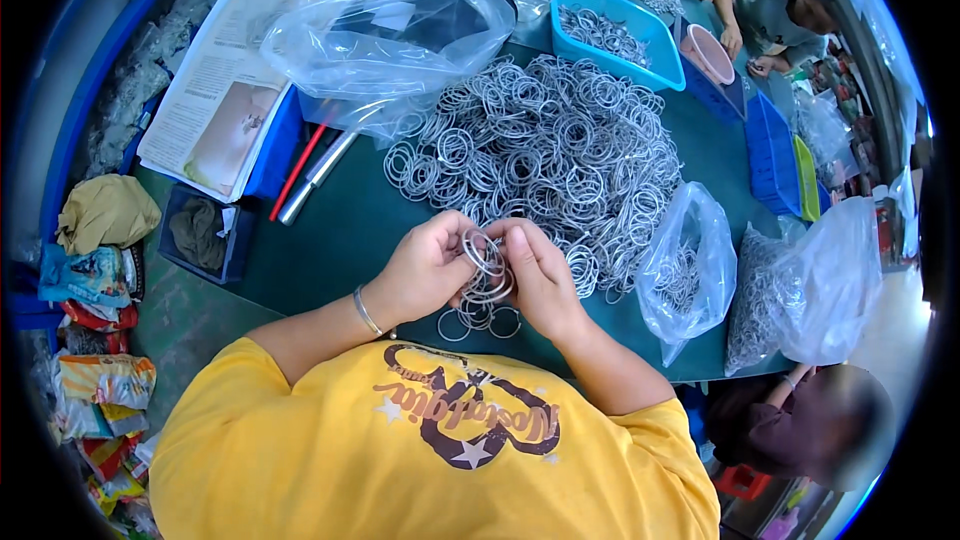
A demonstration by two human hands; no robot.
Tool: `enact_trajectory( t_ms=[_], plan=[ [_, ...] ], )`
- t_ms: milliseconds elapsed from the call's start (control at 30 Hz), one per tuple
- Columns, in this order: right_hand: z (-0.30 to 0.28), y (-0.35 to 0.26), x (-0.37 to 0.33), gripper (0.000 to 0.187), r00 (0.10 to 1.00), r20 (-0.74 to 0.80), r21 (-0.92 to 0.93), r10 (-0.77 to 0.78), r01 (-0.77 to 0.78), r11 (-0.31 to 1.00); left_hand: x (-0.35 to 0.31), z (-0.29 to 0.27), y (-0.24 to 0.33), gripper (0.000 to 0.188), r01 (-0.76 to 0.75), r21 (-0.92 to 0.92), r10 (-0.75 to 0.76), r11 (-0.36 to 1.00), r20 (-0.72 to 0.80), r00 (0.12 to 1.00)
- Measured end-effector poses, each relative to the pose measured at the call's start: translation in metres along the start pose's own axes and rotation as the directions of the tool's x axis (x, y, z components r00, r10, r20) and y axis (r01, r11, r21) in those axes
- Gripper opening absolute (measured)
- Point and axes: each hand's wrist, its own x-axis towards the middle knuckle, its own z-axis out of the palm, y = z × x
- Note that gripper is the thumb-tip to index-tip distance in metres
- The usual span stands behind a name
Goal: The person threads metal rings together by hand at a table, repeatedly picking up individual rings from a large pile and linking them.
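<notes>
Several linked silver metal rings point(487, 285) hang between my two hands, close in front of my chest. My left hand point(428, 262) pinches the rings from the left with its fingers bent. From the right, my right hand point(543, 280) grips them too, its thumb raised along their edge. A few more rings point(480, 322) lie below my hands at the table's near edge. Just beyond my fingers a big heap of the same rings point(560, 150) spreads over the dark green table point(330, 275). Parts of my curled fingers are hidden behind the rings.
A clear plastic bag point(400, 40), a red pen point(300, 170) and a silver tube point(318, 178) lie left of the heap. A light blue basket point(640, 70) stands behind it. Bags of small metal parts point(685, 280) sit right. Other people work at the far right and lower right.
</notes>
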Motion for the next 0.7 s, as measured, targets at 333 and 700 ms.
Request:
enact_trajectory(
  t_ms=[333, 700],
  plan=[
    [0.001, -0.016, 0.006, 0.042, 0.97, 0.179, 0.16, 0.167, -0.196, 0.968, -0.007, -0.016, 0.0, 0.032, -0.045, -0.052, 0.052, 0.998, 0.15, 0.987],
    [-0.153, -0.117, 0.118, 0.056, 0.799, -0.601, 0.437, 0.014, 0.315, 0.842, -0.013, -0.028, -0.001, 0.029, -0.16, -0.192, 0.134, 0.968, -0.139, 0.981]
  ],
)
